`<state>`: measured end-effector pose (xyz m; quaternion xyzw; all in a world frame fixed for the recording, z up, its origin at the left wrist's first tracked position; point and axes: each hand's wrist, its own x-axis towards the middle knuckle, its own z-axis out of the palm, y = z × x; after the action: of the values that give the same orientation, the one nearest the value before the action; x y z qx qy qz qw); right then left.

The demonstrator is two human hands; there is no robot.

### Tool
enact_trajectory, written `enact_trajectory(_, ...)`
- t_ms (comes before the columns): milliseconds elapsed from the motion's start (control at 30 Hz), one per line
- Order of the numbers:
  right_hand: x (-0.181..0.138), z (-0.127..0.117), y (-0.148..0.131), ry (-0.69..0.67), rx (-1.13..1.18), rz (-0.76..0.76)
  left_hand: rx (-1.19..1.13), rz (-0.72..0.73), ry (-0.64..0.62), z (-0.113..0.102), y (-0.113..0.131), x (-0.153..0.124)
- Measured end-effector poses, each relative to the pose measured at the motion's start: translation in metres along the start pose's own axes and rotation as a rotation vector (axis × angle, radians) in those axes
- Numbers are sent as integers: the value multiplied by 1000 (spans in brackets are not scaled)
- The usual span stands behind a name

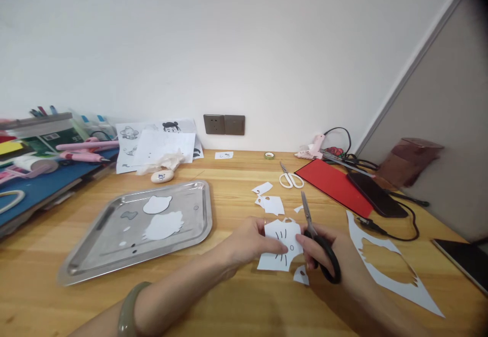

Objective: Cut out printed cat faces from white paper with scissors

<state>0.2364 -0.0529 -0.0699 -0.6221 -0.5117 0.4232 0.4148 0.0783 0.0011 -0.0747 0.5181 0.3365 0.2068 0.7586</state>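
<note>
My left hand (249, 243) pinches a white piece of paper (280, 263) with black whisker-like strokes and a small oval drawn on it. In my right hand (330, 250) are black-handled scissors (328, 262), blades pointing up and away from me, clear of the paper. My right thumb also presses the paper's right edge. Under and around it lie paper scraps: a small one (301, 276) with a hole near my right hand and a larger scrap (273, 205) beyond the paper.
At left, a metal tray (208, 210) holds cat-shaped paper cutouts (163, 226) and small pieces. White-handled scissors (292, 180), a red sheet (335, 184), a phone (375, 194) and a pink glue gun (314, 147) lie behind. A cut-out paper frame (404, 286) is at right.
</note>
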Motion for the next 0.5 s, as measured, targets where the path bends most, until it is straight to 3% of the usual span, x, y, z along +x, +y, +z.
enact_trajectory(100,-2,-2,-1,-52,11,-36,-39,22,87,0,6,-3)
enact_trajectory(300,-8,-1,9,-299,21,-103,-148,142,189,-4,19,-8)
enact_trajectory(500,-7,-1,15,-377,-71,-99,-109,129,258,-6,23,-7)
